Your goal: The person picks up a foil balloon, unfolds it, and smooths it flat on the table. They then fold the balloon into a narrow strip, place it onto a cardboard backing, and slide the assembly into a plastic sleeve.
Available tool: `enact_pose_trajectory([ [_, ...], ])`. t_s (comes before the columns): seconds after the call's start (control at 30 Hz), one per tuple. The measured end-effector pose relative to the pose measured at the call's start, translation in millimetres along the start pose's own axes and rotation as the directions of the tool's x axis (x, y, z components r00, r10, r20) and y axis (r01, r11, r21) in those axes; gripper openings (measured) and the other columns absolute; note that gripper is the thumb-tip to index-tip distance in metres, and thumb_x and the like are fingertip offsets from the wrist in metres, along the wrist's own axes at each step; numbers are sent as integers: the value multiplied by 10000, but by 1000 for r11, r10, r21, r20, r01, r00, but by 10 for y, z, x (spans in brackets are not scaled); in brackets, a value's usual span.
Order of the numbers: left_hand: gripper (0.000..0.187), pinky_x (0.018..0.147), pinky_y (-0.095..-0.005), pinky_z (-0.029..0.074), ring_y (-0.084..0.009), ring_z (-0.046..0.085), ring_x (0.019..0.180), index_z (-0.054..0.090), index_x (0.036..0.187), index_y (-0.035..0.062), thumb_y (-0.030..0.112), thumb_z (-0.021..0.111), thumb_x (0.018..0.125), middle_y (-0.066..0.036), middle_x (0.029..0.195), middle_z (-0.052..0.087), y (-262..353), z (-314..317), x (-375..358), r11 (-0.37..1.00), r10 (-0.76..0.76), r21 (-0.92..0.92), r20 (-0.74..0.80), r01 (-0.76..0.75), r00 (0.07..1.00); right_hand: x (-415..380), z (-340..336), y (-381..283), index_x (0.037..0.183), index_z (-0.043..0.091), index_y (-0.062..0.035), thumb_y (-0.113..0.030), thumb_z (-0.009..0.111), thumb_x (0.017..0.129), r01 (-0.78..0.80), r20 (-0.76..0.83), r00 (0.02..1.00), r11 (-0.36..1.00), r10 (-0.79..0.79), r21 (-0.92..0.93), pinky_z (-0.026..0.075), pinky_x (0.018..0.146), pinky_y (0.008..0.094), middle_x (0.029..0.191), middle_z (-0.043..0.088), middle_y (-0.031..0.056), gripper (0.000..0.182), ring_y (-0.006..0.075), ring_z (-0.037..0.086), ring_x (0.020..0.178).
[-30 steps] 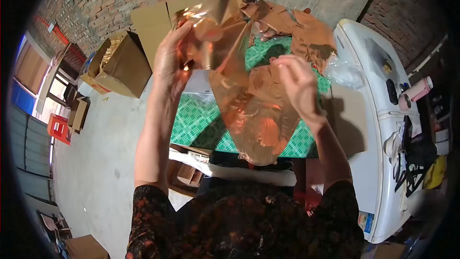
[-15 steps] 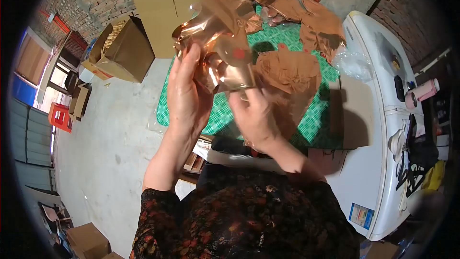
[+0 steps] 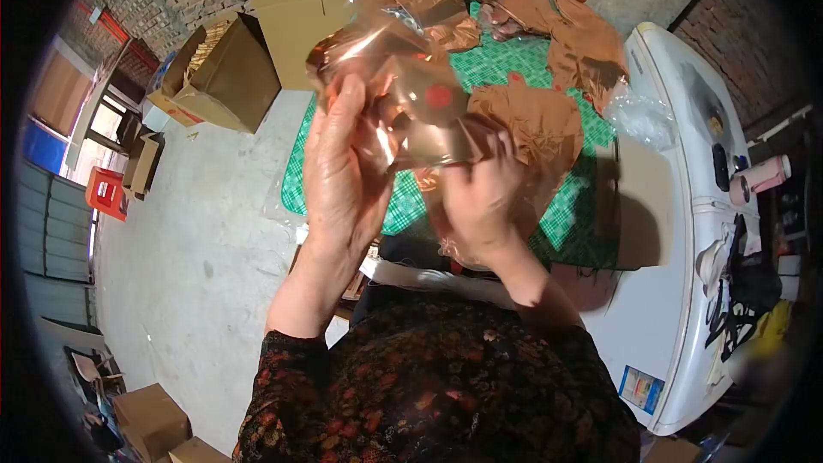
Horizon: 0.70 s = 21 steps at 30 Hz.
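Note:
My left hand [image 3: 333, 176] is closed around the left side of a folded piece of shiny copper-coloured foil [image 3: 420, 133], thumb in front. A round red mark shows on the foil. At its lower right edge, my right hand [image 3: 484, 197] grips it, with some fingers hidden. The foil is held up above the table, its upper part blurred. Under and behind my right hand, a flat, wrinkled copper foil piece [image 3: 536, 124] lies on the green checked tablecloth [image 3: 570, 214].
More crumpled copper foil [image 3: 587, 43] lies along the table's far edge, near a clear plastic bag [image 3: 639, 116]. Cardboard [image 3: 645, 206] sits at the table's right, beside a white fridge lying down [image 3: 686, 291]. An open carton [image 3: 227, 77] stands on the floor at the left.
My right hand has shifted right, spreading the foil's lower edge wider. The red mark has moved slightly right. My left hand keeps its hold, and the camera view has turned slightly.

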<state>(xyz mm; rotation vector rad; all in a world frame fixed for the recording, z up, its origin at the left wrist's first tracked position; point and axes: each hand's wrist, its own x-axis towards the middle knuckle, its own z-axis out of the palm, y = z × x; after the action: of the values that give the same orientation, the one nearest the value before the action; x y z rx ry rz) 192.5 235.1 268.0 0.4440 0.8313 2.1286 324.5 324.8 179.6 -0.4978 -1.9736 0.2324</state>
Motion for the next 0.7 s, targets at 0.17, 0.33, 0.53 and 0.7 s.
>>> enact_pose_trajectory([
  [0.17, 292, 1039, -374, 516, -151, 667, 1134, 619, 1296, 46, 167, 632, 1031, -50, 1232, 705, 130, -545, 196, 992, 97, 71, 104, -104, 990, 40, -439, 305, 1058, 709, -48, 124, 646, 787, -233, -10, 971, 960, 238, 156, 551, 862, 385, 984, 677, 112, 327, 294, 672, 963],
  [0.33, 362, 1015, -322, 503, -164, 636, 1136, 586, 1347, 17, 128, 663, 1012, -70, 1238, 668, 160, -922, 174, 970, 89, 236, -94, -65, 992, 222, -751, 393, 983, 700, -62, 57, 725, 835, -212, 131, 973, 963, 192, 167, 535, 798, 384, 954, 709, 90, 191, 287, 666, 884],
  [0.53, 986, 1239, -562, 204, -356, 302, 1527, 214, 1628, 95, 258, 792, 845, -195, 1585, 392, 395, -707, -170, 231, 496, 645, 566, -729, 658, 690, -1024, 26, 801, 655, -96, -169, 814, 848, 135, 406, 893, 976, -195, 172, 511, 674, 405, 781, 672, 30, 181, 228, 643, 673],
  [0.7, 390, 1154, -538, 377, -322, 629, 1176, 669, 1208, 88, 183, 796, 852, -114, 1145, 701, 293, -353, -451, -95, -148, 610, 773, -787, 617, 823, -1045, -295, 750, 642, -106, -247, 810, 849, 254, 496, 743, 875, -450, 412, 489, 561, 366, 680, 619, 18, 240, 156, 597, 548],
])
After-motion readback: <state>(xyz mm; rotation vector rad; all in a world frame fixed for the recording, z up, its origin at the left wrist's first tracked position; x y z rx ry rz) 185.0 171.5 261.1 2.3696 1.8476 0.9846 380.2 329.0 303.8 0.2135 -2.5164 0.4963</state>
